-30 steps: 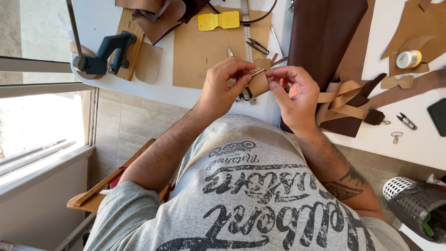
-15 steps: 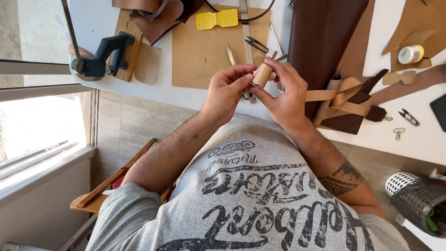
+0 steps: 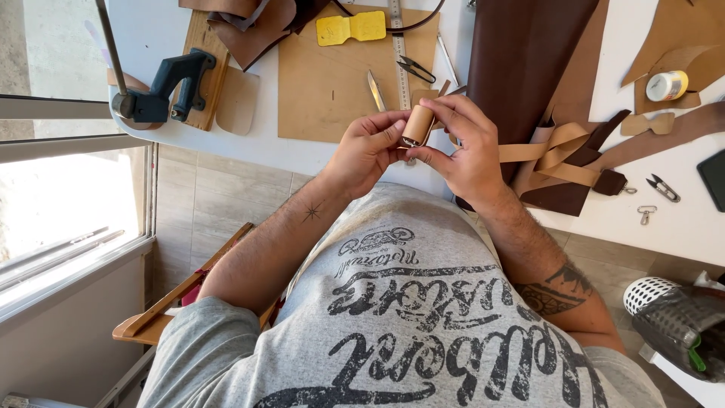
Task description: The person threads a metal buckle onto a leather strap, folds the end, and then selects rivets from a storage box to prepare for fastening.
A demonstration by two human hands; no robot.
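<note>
**Head view: small tan leather roll pinched between both hands above the bench edge**

Head view, read left to right. We see a dark clamp tool point(image 3: 162, 87) on a wooden board point(image 3: 205, 72) at the far left of the white table point(image 3: 249, 147), parked clear of the working area. Next lies a flat tan leather sheet point(image 3: 332, 87), matte and stiff-looking, carrying a yellow cut piece point(image 3: 351, 28), a small knife point(image 3: 375, 91), a steel ruler point(image 3: 399, 45) and black snips point(image 3: 417, 69), all within short reach.

Our left hand point(image 3: 366, 151) and right hand point(image 3: 464, 147) meet at the bench edge. Between them sits the leather roll point(image 3: 418, 125), a short smooth cylinder of light tan hide, standing nearly upright. Left thumb and fingertips pinch its lower end; right fingers curl around its far side, steadying it. We judge this two-point grip keeps the curl from springing open.

Further right lie a dark brown hide point(image 3: 521, 68), looped tan straps point(image 3: 555, 147), a white jar with a yellow lid point(image 3: 667, 85), and small metal clips point(image 3: 663, 187).
</note>
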